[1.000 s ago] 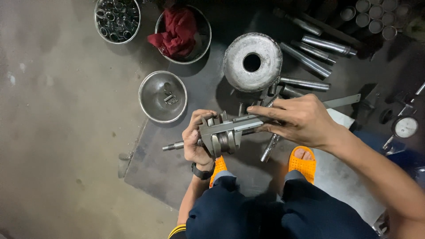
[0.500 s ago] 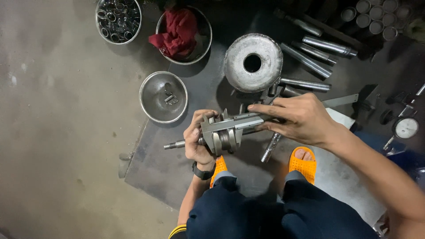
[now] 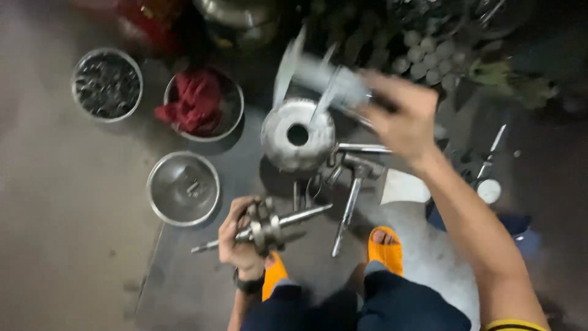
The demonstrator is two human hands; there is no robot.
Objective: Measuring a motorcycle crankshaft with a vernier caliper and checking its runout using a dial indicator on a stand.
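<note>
Right hand (image 3: 401,119) blurring at one o'clock, gripping smeared pale tool (image 3: 324,76), shape unclear. Left hand (image 3: 240,239) clenching stepped metal shaft (image 3: 269,225) above floor, long axis running eight-to-two o'clock.

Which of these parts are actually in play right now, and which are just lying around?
In hand:
- left hand grips the metal shaft assembly
- right hand is raised with a blurred metal tool

Lying about:
- bowl of red rag
- bowl of small dark parts
- steel bowl, nearly empty
- round metal housing
- hammer
</note>
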